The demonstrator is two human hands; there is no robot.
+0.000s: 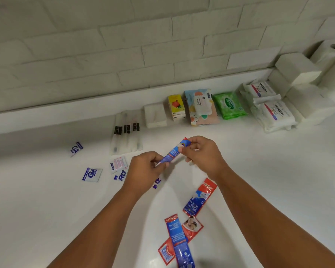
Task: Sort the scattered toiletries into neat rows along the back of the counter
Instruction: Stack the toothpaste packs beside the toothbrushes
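White counter [46, 190], brick wall behind. Mid-frame, both hands pinch one toothpaste sachet [175, 150] above it (tilted): left hand [145, 169] on the lower end, right hand [203, 153] on the upper. Wipes packs [230, 104] upper right.

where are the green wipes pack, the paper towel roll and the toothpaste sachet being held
green wipes pack [229, 105]: head view, on its front label
paper towel roll [330, 68]: head view, on its white side
toothpaste sachet [172, 152]: head view, on its blue middle
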